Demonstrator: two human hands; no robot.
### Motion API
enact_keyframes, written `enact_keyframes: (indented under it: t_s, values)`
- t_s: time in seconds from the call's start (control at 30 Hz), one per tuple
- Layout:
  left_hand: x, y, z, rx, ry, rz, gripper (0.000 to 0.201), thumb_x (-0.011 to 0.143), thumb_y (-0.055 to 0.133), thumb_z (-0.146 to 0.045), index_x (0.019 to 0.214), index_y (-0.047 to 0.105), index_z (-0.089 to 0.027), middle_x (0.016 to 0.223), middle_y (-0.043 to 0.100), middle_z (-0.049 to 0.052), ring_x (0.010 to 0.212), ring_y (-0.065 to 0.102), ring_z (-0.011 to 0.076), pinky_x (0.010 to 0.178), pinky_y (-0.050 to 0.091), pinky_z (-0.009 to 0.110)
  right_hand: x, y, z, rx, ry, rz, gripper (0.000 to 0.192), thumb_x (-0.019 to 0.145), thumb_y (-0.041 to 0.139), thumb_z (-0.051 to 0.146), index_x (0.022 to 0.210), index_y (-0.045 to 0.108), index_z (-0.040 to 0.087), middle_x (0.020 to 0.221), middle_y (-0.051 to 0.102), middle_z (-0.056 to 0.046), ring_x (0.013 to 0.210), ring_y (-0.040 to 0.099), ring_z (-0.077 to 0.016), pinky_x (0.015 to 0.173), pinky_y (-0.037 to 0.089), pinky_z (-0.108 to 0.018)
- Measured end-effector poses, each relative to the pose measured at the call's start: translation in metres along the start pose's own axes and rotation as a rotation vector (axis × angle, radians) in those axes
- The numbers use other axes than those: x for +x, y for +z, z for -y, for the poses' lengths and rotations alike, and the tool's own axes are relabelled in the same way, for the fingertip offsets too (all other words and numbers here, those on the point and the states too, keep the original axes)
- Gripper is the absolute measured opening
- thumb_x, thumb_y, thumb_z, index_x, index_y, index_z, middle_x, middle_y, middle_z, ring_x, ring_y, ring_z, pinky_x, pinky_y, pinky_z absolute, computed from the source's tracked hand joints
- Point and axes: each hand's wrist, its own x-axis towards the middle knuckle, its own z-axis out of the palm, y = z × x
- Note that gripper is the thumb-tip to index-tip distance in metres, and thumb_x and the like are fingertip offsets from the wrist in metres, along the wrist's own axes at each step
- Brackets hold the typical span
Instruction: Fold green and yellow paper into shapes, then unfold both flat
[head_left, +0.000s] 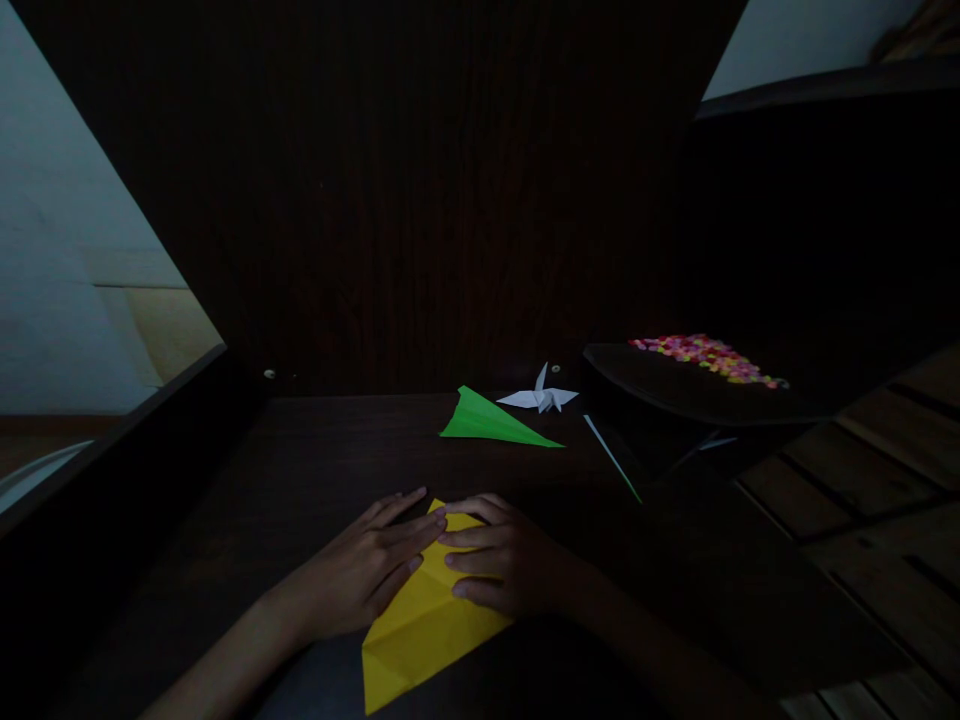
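Observation:
A folded sheet of yellow paper point(427, 640) lies on the dark wooden surface in front of me, with crease lines across it and a narrow tip pointing away. My left hand point(382, 555) rests along its left edge, fingers stretched out and reaching onto the upper part. From the other side my right hand point(499, 555) lies over the right part, fingers spread on the paper. The fingertips of both hands come close together near the tip. Part of the sheet is hidden under the right hand.
Behind the hands lie a green paper airplane point(491, 418) and a white origami crane point(541, 395). A thin pale strip point(611, 457) lies to the right. Small colourful pieces point(709, 358) are heaped on a dark curved shelf point(675, 395). A dark wooden panel point(435, 200) rises at the back.

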Motion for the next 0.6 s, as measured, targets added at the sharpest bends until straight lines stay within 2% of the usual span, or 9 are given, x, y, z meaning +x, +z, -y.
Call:
enact_keyframes:
  t_s: [0.1,0.23,0.43,0.6]
  values:
    - [-0.001,-0.002,0.0,0.016,-0.003,-0.005,0.053,0.101,0.043,-0.025,0.152,0.031,-0.03,0.152,0.045,0.003,0.144,0.032,0.0317,0.112,0.037,0.056,-0.001,-0.003,0.0,-0.025,0.013,-0.001,0.02,0.094,0.056,0.031,0.094,0.074,0.022,0.118,0.071,-0.003,0.124,0.052,-0.0263,0.101,0.041,-0.045]
    - [-0.002,0.0,-0.001,0.071,-0.016,-0.023,0.051,0.101,0.045,-0.03,0.151,0.034,-0.029,0.149,0.049,0.006,0.14,0.038,0.0337,0.11,0.039,0.057,-0.003,-0.002,-0.001,-0.051,0.034,0.019,0.02,0.094,0.056,0.029,0.099,0.074,0.022,0.121,0.07,-0.004,0.124,0.051,-0.0263,0.101,0.041,-0.045]
    - [-0.004,0.003,0.001,0.115,0.005,-0.132,0.046,0.098,0.051,-0.04,0.143,0.049,-0.029,0.133,0.06,0.011,0.133,0.047,0.0346,0.107,0.042,0.056,-0.009,-0.002,-0.007,-0.063,0.086,0.015,0.022,0.093,0.055,0.032,0.102,0.074,0.024,0.124,0.068,-0.004,0.124,0.05,-0.0275,0.103,0.04,-0.047]
    - [-0.006,-0.001,-0.002,0.133,-0.009,-0.144,0.047,0.096,0.053,-0.047,0.136,0.057,-0.023,0.13,0.061,0.015,0.127,0.052,0.0368,0.102,0.046,0.057,-0.015,-0.012,-0.01,-0.004,0.08,0.014,0.03,0.087,0.056,0.032,0.112,0.069,0.023,0.127,0.066,-0.006,0.128,0.048,-0.0284,0.106,0.035,-0.053]
